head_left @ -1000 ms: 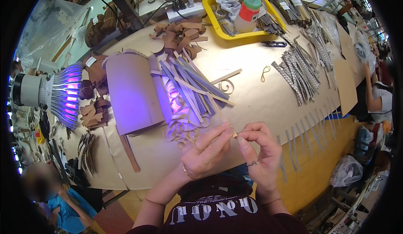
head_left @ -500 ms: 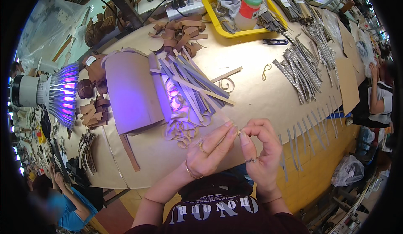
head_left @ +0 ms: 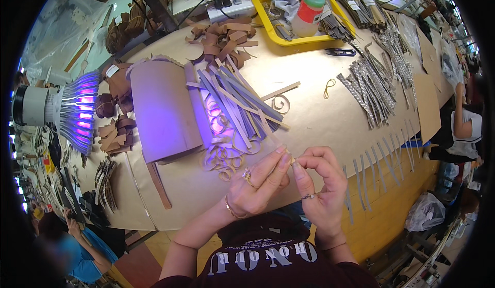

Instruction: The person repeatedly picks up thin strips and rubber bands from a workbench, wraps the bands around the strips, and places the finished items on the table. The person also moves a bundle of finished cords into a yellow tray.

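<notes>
Near the front edge of the table, my left hand [head_left: 259, 181] pinches a narrow pale strip [head_left: 269, 132] between thumb and fingers. The strip runs up from the fingertips toward a heap of grey and beige strips [head_left: 242, 102]. Close beside it, my right hand [head_left: 324, 177] pinches the small yellowish end of the strip [head_left: 293, 161] with thumb and forefinger. Fingers hide most of the part between the hands. Curled beige peelings [head_left: 224, 159] lie left of my left hand.
A purple-lit lamp [head_left: 80, 113] stands left of a curved brown panel [head_left: 165, 110]. Grey strips [head_left: 381, 166] hang in a row along the right front edge. Behind are a yellow tray [head_left: 289, 42] with a bottle [head_left: 308, 17], braided strips [head_left: 371, 89] and a dark cutter [head_left: 340, 52].
Both hands keep their pinch at nearly the same spot. The pale strip above my left fingertips shows more plainly, and the whole view has shifted slightly.
</notes>
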Demonstrator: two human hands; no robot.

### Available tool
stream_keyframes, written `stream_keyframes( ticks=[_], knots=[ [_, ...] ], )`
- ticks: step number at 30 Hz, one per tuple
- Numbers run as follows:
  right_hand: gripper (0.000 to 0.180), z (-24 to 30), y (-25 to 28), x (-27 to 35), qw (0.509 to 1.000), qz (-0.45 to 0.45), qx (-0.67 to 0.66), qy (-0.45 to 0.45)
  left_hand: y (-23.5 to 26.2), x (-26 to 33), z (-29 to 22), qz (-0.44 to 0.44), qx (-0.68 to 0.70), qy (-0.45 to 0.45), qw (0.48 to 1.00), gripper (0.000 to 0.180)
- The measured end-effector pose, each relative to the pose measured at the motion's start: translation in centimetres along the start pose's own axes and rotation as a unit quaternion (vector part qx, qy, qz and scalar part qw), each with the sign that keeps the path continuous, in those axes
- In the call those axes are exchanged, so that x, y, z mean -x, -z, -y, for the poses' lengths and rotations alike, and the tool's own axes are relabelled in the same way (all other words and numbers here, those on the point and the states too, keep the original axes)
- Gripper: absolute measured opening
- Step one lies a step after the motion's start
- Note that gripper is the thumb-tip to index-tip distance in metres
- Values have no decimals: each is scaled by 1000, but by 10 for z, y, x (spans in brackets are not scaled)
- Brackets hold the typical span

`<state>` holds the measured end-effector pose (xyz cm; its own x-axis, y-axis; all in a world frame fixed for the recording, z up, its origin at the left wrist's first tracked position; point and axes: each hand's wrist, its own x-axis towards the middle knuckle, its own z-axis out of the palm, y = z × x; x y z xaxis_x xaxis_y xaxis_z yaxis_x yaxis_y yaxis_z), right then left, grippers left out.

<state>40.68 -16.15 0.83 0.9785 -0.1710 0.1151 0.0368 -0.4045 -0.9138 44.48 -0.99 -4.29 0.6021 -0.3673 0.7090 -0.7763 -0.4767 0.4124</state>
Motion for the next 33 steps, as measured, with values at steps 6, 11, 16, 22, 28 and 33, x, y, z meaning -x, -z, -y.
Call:
stream_keyframes(
  ticks=[6, 11, 16, 22, 28, 33],
  knots=[
    [9, -1, -1, -1, 1000, -3, -11, -10, -1, 1, 2, 4, 6, -7, 1000, 41],
    [8, -2, 0, -1, 1000, 2, -1, -7, 0, 1, -2, 17, 30, 46, 998, 37],
    [8, -5, 0, -2, 1000, 7, -10, -4, 2, -5, -2, -1, 85, 84, 993, 31],
    [11, -7, -7, 4, 999, -1, 43, 19, 11, -15, -2, 14, 156, 140, 978, 23],
    [13, -9, -11, 5, 992, -10, 98, 73, 17, -20, -1, 42, 165, 172, 970, 19],
    [13, -9, -12, 2, 990, -22, 107, 88, 21, -22, 0, 78, 179, 191, 962, 20]
  ],
)
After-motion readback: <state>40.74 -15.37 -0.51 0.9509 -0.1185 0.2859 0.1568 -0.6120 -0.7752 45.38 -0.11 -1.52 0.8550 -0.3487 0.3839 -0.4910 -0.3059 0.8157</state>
